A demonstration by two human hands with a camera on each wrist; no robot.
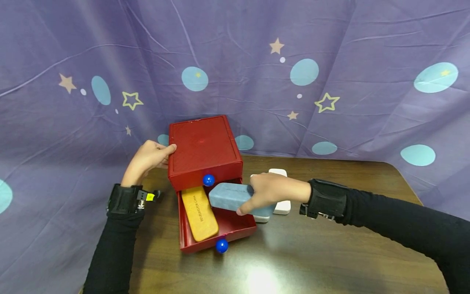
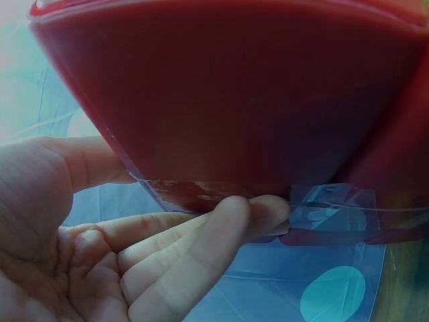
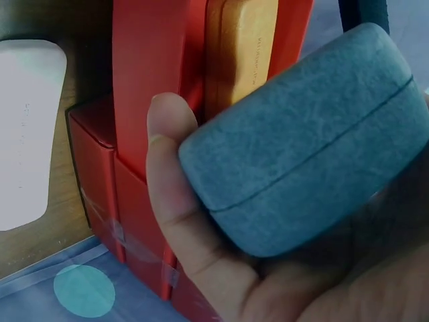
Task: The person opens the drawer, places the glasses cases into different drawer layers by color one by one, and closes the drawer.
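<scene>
A red drawer box [image 1: 203, 149] stands on the brown table, its lower drawer [image 1: 235, 228] pulled out toward me. An orange case [image 1: 199, 212] lies in the drawer's left half. My right hand [image 1: 269, 192] grips a grey-blue case [image 1: 231, 195] and holds it over the drawer's right half; the right wrist view shows the thumb [image 3: 171, 201] wrapped along the grey-blue case [image 3: 301, 141] beside the orange case [image 3: 238, 47]. My left hand [image 1: 148, 159] holds the box's left side, thumb on its top edge, fingers [image 2: 194, 251] pressed on the red wall [image 2: 255, 94].
Two blue knobs [image 1: 208, 180] [image 1: 221, 246] mark the drawer fronts. A white case [image 1: 280, 204] lies on the table [image 1: 330, 253] right of the drawer, behind my right hand, also in the right wrist view as the white case [image 3: 27, 127]. A purple star-patterned cloth [image 1: 330, 81] hangs behind.
</scene>
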